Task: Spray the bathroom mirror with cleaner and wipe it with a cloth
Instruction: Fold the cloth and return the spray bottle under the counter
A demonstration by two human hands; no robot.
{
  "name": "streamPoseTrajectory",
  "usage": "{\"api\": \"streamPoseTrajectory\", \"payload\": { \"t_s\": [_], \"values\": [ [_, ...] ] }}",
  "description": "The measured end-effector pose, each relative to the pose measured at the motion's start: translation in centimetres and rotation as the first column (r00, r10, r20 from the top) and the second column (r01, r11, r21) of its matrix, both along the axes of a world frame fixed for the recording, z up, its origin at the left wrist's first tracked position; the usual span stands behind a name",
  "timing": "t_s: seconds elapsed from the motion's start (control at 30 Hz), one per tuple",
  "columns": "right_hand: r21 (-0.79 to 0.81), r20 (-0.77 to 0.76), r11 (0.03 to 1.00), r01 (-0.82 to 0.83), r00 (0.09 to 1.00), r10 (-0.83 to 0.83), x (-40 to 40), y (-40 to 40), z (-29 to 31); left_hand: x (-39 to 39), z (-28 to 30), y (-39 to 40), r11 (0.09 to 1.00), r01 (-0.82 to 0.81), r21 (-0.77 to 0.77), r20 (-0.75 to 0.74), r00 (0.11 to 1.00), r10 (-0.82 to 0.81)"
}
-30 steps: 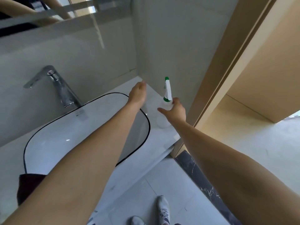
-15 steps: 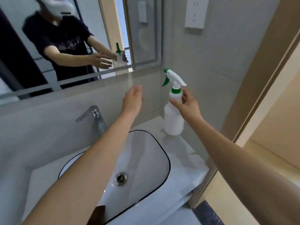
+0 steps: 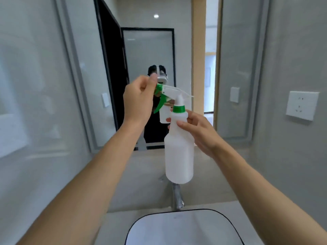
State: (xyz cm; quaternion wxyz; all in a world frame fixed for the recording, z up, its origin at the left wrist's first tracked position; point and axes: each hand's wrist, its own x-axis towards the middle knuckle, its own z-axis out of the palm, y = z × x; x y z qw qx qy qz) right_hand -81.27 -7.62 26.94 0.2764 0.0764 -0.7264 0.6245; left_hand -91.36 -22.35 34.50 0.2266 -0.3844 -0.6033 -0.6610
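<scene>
A white spray bottle (image 3: 178, 156) with a green collar and green trigger hangs upright in front of the mirror (image 3: 155, 55). My right hand (image 3: 198, 131) grips the bottle's neck and shoulder from the right. My left hand (image 3: 138, 99) is closed on the green nozzle tip at the front of the spray head. The mirror shows the reflection of both hands and the bottle. No cloth is in view.
A chrome faucet (image 3: 177, 197) stands below the bottle, behind the white basin (image 3: 182, 227) with its black rim. A white wall socket (image 3: 301, 105) sits on the grey wall at the right. Frosted mirror borders run along the left and right.
The bottle has been lifted off the counter and brought to the middle, in front of the mirror. My left hand, open before, now pinches the nozzle. The view has tilted up.
</scene>
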Motion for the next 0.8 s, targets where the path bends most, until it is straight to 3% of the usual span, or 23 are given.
{"api": "streamPoseTrajectory", "payload": {
  "t_s": [0.23, 0.4, 0.63, 0.8],
  "values": [
    [0.068, -0.033, 0.99, -0.121, 0.992, 0.124, -2.5, -3.8, 2.2, -1.4, 2.2, -6.0, 0.982, -0.168, -0.083, -0.047, 0.985, 0.164],
    [0.073, -0.042, 0.984, -0.161, 0.985, 0.165, -3.0, -4.7, 3.6, -1.2, 3.7, -8.0, 0.973, -0.184, -0.138, -0.067, 0.982, 0.176],
    [0.086, -0.028, 0.977, -0.193, 0.98, 0.196, -3.2, -4.0, 4.6, -1.5, 5.0, -8.1, 0.995, 0.053, -0.085, 0.181, 0.983, -0.037],
    [0.097, -0.025, 0.976, -0.193, 0.98, 0.197, -2.5, -3.6, 5.2, -1.4, 5.4, -7.9, 0.986, 0.143, -0.084, 0.189, 0.974, -0.125]
  ]
}}
